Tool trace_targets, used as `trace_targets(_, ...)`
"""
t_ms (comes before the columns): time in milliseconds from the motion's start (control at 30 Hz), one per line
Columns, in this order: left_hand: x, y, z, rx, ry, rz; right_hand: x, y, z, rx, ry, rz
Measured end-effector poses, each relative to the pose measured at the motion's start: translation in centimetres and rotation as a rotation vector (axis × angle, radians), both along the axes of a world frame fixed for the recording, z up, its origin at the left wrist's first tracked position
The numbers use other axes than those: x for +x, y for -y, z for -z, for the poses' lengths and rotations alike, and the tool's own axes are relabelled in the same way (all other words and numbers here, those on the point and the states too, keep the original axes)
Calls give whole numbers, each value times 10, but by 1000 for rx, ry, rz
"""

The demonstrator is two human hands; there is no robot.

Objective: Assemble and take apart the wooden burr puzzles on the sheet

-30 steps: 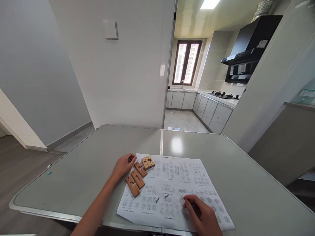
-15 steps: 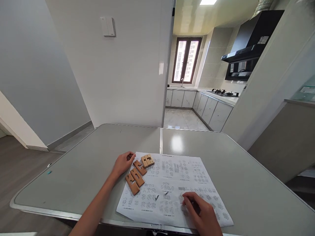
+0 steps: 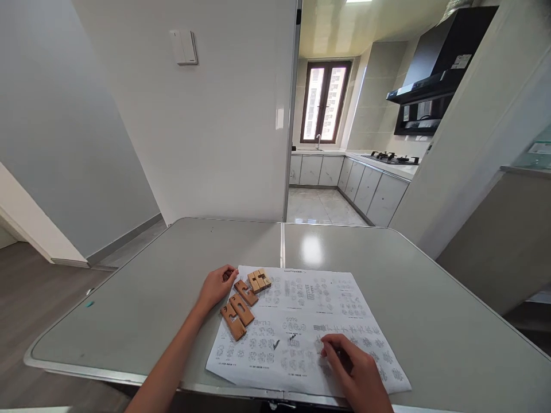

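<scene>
A printed instruction sheet (image 3: 314, 312) with small line drawings and two dark tick marks lies on the table. Over its upper left corner my left hand (image 3: 218, 283) rests with curled fingers; whatever they may hold is hidden. Beside that hand sit three brown notched wooden puzzle pieces, the lowest marked 3 (image 3: 233, 322), the middle one marked 2 (image 3: 241, 310) and an upper one (image 3: 246, 292). A pale block of joined wooden pieces (image 3: 259, 280) is just above them. My right hand (image 3: 355, 367) lies on the sheet's lower right, fingers bent and closed, their contents unseen.
The grey table (image 3: 447, 338) has a metal-edged rim and a centre seam. A small teal bit (image 3: 89, 304) lies near its left edge. Beyond stand a white wall with a light switch (image 3: 184, 47) and a kitchen with a stove (image 3: 391, 158).
The camera view has shifted slightly. Both hands, the sheet and the wooden pieces keep nearly the same places relative to each other.
</scene>
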State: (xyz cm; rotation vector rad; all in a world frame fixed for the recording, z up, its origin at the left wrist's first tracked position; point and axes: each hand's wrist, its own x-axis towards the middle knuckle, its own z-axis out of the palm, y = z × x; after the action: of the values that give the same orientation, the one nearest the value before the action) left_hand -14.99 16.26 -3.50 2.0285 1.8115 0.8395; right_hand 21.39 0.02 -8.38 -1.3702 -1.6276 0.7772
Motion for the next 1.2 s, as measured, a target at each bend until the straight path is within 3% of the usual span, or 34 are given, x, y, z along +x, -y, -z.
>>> trace_targets(267,-1,-1,4,6,-32,10,2,0,5,-26,19,-1)
trace_targets(600,1,3,10,50,-125,40,0,1,-3,-2,7,18)
trace_targets(1000,10,15,1,153,-130,253,-11,6,-4,27,-83,133)
trace_targets(1200,15,21,-1,152,-156,295,-6,3,-2,-8,-55,78)
